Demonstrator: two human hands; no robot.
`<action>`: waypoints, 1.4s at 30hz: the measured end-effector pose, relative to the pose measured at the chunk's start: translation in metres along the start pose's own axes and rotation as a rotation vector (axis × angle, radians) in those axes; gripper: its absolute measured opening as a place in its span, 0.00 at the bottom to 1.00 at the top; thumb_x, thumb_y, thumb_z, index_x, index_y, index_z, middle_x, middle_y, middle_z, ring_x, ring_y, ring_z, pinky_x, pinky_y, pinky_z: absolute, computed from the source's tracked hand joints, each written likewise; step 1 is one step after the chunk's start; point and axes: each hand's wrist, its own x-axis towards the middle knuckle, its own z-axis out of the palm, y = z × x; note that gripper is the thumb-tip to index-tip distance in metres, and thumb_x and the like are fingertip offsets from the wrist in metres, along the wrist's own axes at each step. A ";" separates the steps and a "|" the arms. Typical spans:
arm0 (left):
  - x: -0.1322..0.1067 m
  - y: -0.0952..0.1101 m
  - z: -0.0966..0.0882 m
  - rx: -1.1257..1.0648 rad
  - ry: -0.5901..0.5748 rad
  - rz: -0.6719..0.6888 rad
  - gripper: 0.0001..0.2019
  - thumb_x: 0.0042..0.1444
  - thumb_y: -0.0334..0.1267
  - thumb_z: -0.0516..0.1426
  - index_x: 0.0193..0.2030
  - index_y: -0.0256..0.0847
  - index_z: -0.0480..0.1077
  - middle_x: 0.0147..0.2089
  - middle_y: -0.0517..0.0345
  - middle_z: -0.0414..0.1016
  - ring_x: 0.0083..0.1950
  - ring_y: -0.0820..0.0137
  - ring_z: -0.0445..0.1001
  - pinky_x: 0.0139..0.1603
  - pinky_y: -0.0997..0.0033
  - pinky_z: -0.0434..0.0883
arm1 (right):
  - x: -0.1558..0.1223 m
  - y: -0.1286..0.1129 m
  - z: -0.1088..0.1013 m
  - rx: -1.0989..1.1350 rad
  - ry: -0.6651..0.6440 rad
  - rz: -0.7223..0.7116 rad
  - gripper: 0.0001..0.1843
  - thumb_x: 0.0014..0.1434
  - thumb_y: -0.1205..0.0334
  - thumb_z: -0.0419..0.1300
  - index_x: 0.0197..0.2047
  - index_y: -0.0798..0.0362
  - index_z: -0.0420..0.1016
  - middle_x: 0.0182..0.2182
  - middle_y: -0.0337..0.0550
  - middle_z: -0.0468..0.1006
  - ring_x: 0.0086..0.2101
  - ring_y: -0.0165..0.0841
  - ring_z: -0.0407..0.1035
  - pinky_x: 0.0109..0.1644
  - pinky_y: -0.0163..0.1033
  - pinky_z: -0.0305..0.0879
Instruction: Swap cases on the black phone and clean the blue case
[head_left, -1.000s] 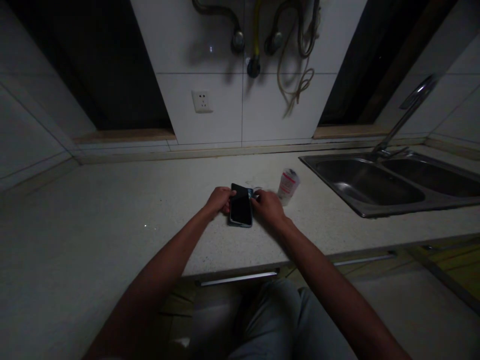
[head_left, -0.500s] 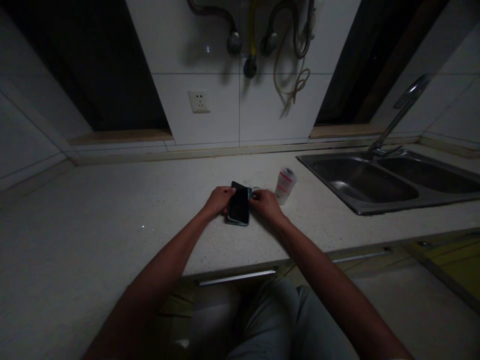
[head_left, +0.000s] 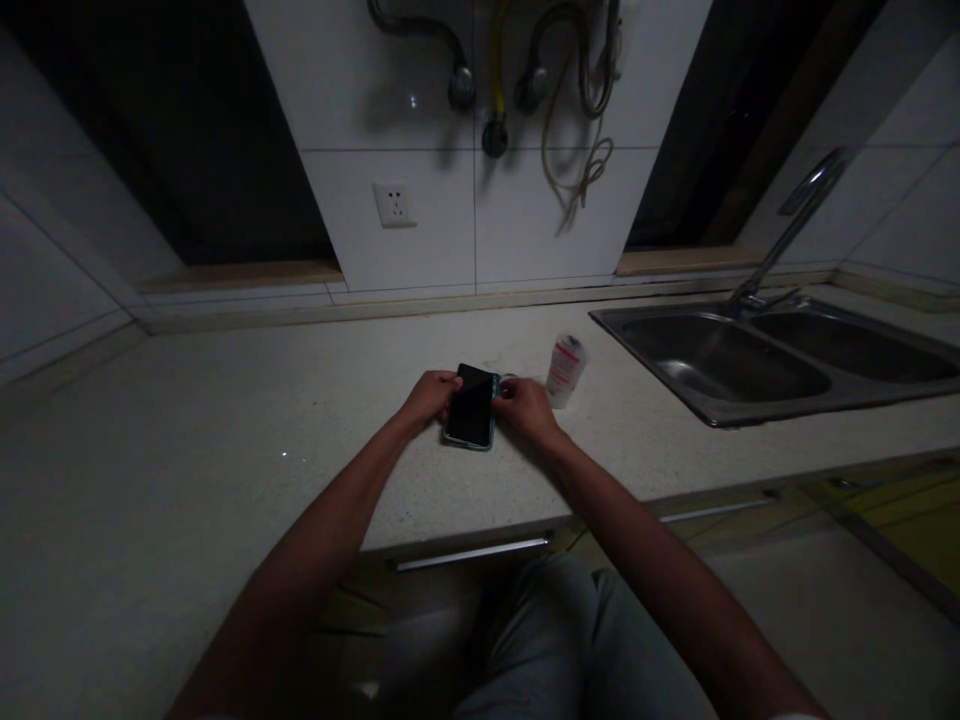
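Note:
A black-screened phone point(head_left: 471, 408) lies just above or on the counter, screen up. Beneath it shows the pale bluish rim of what looks like a phone case point(head_left: 480, 447), visible along the bottom and upper right. My left hand point(head_left: 432, 396) is closed on the phone's left edge, thumb on the front near the upper left corner. At the right edge, my right hand point(head_left: 523, 404) pinches the case's rim near its upper corner. Just right of that hand stands a clear plastic cup point(head_left: 564, 372) with red print.
The pale speckled counter point(head_left: 225, 400) runs along the tiled wall. A double steel sink point(head_left: 712, 412) with a tall faucet point(head_left: 795, 220) is at the right. A wall socket point(head_left: 394, 204), hoses and valves point(head_left: 493, 135) are on the wall. Drawer handles point(head_left: 472, 553) line the front edge.
The phone has turned and shifted left, so it now lines up with the case beneath it instead of sitting askew. Both hands keep their grip. The view has shifted slightly.

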 end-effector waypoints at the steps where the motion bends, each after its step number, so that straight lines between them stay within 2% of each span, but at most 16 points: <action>1: 0.000 0.001 0.000 -0.001 0.014 0.002 0.09 0.58 0.35 0.53 0.32 0.35 0.73 0.14 0.66 0.61 0.12 0.75 0.61 0.15 0.78 0.58 | 0.000 0.000 0.000 -0.001 0.012 -0.002 0.06 0.51 0.66 0.61 0.30 0.57 0.80 0.26 0.45 0.80 0.29 0.33 0.71 0.31 0.34 0.56; 8: -0.002 0.005 -0.002 -0.069 0.033 0.025 0.08 0.56 0.35 0.55 0.28 0.36 0.71 0.15 0.63 0.65 0.14 0.74 0.64 0.16 0.77 0.60 | 0.004 0.004 0.004 0.105 0.082 0.028 0.11 0.51 0.66 0.61 0.38 0.56 0.81 0.30 0.45 0.81 0.31 0.35 0.73 0.35 0.35 0.61; 14: -0.002 0.007 -0.004 -0.060 0.025 0.030 0.09 0.57 0.34 0.55 0.26 0.36 0.69 0.15 0.63 0.64 0.14 0.75 0.64 0.16 0.78 0.60 | 0.008 0.010 0.008 0.208 0.073 0.076 0.12 0.49 0.65 0.61 0.38 0.57 0.81 0.28 0.44 0.80 0.31 0.36 0.74 0.35 0.36 0.64; 20: -0.004 0.010 -0.004 -0.044 0.058 0.024 0.09 0.57 0.32 0.55 0.26 0.36 0.69 0.15 0.64 0.64 0.13 0.75 0.63 0.15 0.79 0.58 | 0.011 0.014 0.011 0.284 0.135 0.090 0.12 0.47 0.67 0.61 0.36 0.55 0.82 0.32 0.46 0.82 0.36 0.38 0.75 0.44 0.40 0.68; 26: -0.004 0.006 -0.003 -0.096 0.049 -0.061 0.08 0.58 0.33 0.55 0.28 0.36 0.69 0.14 0.65 0.62 0.12 0.74 0.62 0.14 0.78 0.60 | 0.014 0.017 0.020 0.464 0.134 0.190 0.11 0.44 0.63 0.63 0.34 0.56 0.78 0.27 0.41 0.78 0.29 0.34 0.71 0.35 0.37 0.67; 30: -0.004 0.006 -0.003 -0.160 0.059 -0.106 0.07 0.58 0.35 0.58 0.29 0.36 0.69 0.16 0.64 0.63 0.14 0.75 0.64 0.17 0.76 0.66 | 0.014 0.018 0.026 0.814 0.098 0.306 0.15 0.39 0.63 0.67 0.34 0.55 0.74 0.23 0.35 0.74 0.23 0.29 0.67 0.30 0.35 0.65; 34: -0.006 0.008 -0.001 -0.156 0.097 -0.141 0.06 0.58 0.34 0.58 0.31 0.36 0.68 0.21 0.60 0.69 0.18 0.72 0.70 0.21 0.71 0.73 | 0.011 0.015 0.024 1.119 0.023 0.354 0.16 0.37 0.61 0.71 0.31 0.55 0.73 0.23 0.35 0.74 0.23 0.27 0.66 0.28 0.33 0.65; 38: -0.008 0.010 0.002 -0.147 0.111 -0.163 0.05 0.59 0.33 0.58 0.32 0.35 0.67 0.22 0.59 0.71 0.20 0.70 0.73 0.23 0.68 0.75 | 0.008 0.010 0.017 1.179 -0.099 0.345 0.16 0.38 0.58 0.73 0.28 0.57 0.75 0.25 0.40 0.76 0.26 0.29 0.69 0.31 0.34 0.68; 42: -0.010 0.011 0.005 -0.205 0.140 -0.129 0.06 0.56 0.32 0.61 0.36 0.36 0.67 0.24 0.60 0.71 0.18 0.72 0.71 0.22 0.69 0.74 | 0.007 0.009 0.014 1.187 -0.226 0.354 0.17 0.38 0.59 0.75 0.27 0.57 0.74 0.23 0.40 0.76 0.26 0.30 0.69 0.31 0.34 0.67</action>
